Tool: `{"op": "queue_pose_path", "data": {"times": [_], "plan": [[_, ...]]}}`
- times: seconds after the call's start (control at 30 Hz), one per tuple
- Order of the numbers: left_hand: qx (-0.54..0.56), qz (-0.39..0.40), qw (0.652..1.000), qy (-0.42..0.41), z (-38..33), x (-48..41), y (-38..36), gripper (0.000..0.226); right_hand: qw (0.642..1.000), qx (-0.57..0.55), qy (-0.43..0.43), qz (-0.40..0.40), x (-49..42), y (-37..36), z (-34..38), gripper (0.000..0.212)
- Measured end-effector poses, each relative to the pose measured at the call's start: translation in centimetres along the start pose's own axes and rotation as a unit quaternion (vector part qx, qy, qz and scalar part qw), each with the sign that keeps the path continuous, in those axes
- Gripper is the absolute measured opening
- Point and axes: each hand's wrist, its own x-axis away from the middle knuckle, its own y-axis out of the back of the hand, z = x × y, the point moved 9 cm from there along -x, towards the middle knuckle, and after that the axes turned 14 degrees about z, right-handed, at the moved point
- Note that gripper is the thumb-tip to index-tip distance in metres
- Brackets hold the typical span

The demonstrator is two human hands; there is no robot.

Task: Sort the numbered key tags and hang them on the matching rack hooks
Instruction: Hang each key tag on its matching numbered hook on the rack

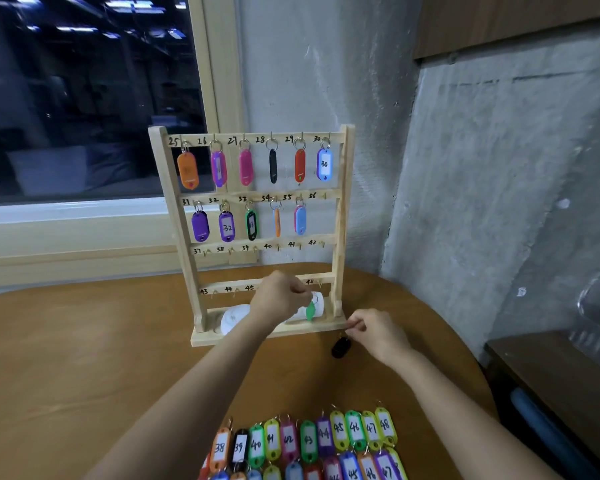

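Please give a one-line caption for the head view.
Left hand holds a green tag, right hand a black tag, at the partly filled wooden rack.

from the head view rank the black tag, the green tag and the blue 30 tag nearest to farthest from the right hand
1. black tag, right at its fingers
2. green tag, leftward, in the left hand
3. blue 30 tag, up on the rack top row

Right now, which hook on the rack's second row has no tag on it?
Hook 36, at the right end of the second row of the rack. It is bare, while the five hooks to its left each carry a tag.
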Motion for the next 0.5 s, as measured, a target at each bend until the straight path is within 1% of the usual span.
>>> {"op": "queue_pose_path", "data": {"times": [0.13,0.27,0.4,0.5], "plan": [[0.007,0.005,1.000,0.019,2.1,-0.6,-1.2,0.014,0.999,-0.006,-0.052,-0.002,-1.3,-1.2,-1.0,0.012],[0.011,-0.006,1.000,0.011,3.3,-1.1,-1.5,0.018,0.997,-0.001,-0.078,-0.008,-2.1,-1.9,-1.4,0.009],[0.003,-0.010,1.000,0.007,3.5,-1.1,-1.4,0.015,0.997,0.009,-0.067,-0.020,-2.2,-1.9,-1.1,0.006],[0.022,-0.014,1.000,-0.004,2.5,-0.5,-0.7,0.015,0.999,-0.006,-0.033,-0.039,-1.6,-0.9,-0.4,0.008]]}}
